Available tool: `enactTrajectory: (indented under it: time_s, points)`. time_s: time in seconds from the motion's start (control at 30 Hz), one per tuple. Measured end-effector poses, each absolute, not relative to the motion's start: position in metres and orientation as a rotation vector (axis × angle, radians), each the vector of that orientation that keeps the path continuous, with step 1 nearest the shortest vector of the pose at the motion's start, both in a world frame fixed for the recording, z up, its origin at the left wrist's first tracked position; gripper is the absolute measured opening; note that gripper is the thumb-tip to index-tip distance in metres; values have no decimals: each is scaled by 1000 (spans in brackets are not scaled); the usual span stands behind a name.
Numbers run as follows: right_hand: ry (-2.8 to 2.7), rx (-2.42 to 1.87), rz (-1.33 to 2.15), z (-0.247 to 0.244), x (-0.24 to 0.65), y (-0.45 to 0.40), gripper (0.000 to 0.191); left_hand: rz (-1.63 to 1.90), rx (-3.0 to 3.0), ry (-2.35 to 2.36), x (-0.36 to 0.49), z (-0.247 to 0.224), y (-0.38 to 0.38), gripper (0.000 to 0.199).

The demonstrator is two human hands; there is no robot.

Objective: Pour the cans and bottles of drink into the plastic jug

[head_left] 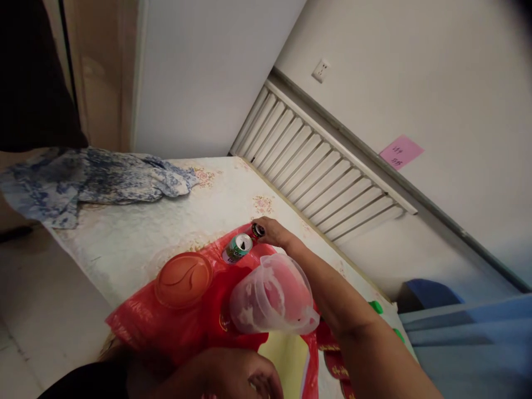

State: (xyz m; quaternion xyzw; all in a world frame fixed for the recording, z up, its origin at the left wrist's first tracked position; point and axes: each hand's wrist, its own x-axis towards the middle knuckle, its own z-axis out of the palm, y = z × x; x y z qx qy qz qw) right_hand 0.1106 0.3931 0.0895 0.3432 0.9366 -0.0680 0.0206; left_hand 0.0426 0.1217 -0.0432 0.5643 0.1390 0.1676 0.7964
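Right grip (272,231): closed on the side of the red-and-black can (254,231), probably to steady it with its top exposed. The can is on the red plastic bag (139,318), beside the green can (233,251). Left hand (239,368): fingers curled near the yellow sheet (285,360); contents can't be told. Sideways travel looks limited by the translucent jug (251,302) near the right forearm (332,288). Past the bag's far edge, floral-covered bench (228,194) extends toward the radiator (328,177).

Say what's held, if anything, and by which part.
Right hand: the dark can, by its side near the top. Left hand: cannot tell.
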Motion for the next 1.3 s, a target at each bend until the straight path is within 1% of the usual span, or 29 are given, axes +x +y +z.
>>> enactTrajectory:
  time_s: [0.07, 0.17, 0.27, 0.33, 0.43, 0.53, 0.7, 0.83, 1.07, 1.2, 1.3]
  points:
    - [2919, 1191, -173, 100, 127, 391, 56, 350, 1181, 297, 45, -45, 120, 46]
    - [2917, 1390, -103, 126, 164, 378, 57, 353, 1146, 296, 46, -43, 119, 47]
    - [2919, 1563, -39, 157, 206, 345, 58, 378, 1154, 315, 49, -43, 118, 44]
    - [2948, 1632, 13, 176, 233, 311, 53, 370, 1155, 328, 54, -46, 118, 44]
    - [2951, 1746, 28, 194, 266, 249, 49, 368, 1138, 347, 62, -53, 118, 53]
    - [2917, 1882, -21, 199, 293, 188, 49, 379, 1140, 337, 65, -58, 116, 65]
    - [2805, 2117, -65, 186, 317, 107, 54, 410, 1228, 365, 59, -53, 111, 82]
    - [2773, 2250, -206, 161, 313, 62, 57, 499, 1208, 368, 56, -47, 111, 91]
    - [2772, 2384, -470, 112, 292, 24, 62, 646, 1229, 261, 60, -48, 120, 93]
    - [2786, 2402, -611, 97, 277, 18, 65, 628, 1249, 241, 63, -50, 119, 95]
    - [2793, 2384, -704, 91, 267, 17, 66, 629, 1320, 276, 63, -48, 117, 91]
